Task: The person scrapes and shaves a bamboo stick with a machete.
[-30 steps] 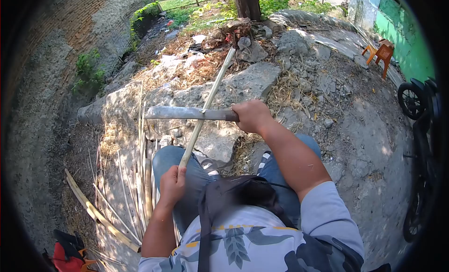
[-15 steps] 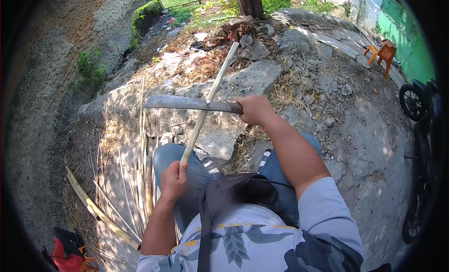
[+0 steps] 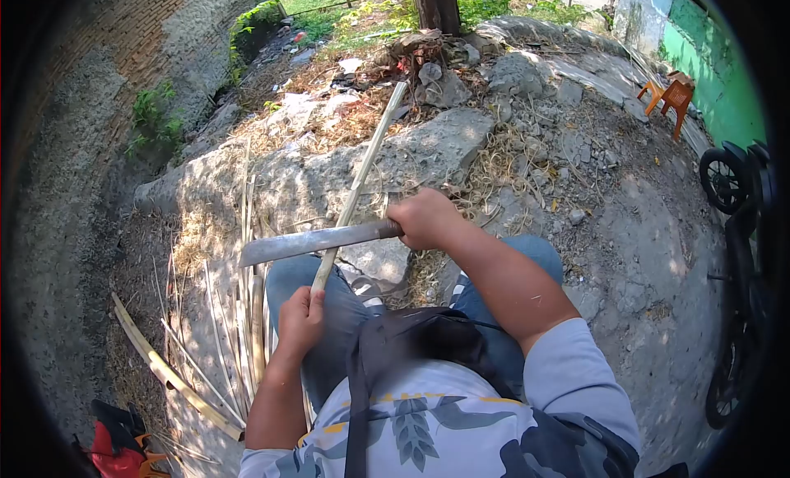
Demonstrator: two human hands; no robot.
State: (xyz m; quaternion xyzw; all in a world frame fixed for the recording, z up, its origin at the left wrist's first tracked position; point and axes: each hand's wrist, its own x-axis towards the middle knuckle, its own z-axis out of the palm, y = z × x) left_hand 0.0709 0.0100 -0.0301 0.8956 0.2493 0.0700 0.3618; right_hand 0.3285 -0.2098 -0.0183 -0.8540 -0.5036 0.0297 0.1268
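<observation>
A long pale bamboo strip [image 3: 362,175] slants up and away from my left hand [image 3: 301,320], which is closed around its near end above my left knee. My right hand [image 3: 430,220] is wrapped around the dark handle of a machete [image 3: 309,242]. The broad blade points left and crosses over the strip's lower part, a little beyond my left hand. Whether the edge bites into the strip or only lies against it, I cannot tell.
Several thin bamboo strips [image 3: 244,313] lie left of my knee, with thicker split bamboo [image 3: 169,371] further left. Concrete slabs [image 3: 436,141] and rubble lie ahead, before a tree trunk [image 3: 438,9]. An orange chair [image 3: 676,99] and a motorbike [image 3: 728,289] stand at right.
My right hand has drawn the machete down along the strip, toward my body and slightly left. The strip's far end has dipped a little to the left, still in my left hand.
</observation>
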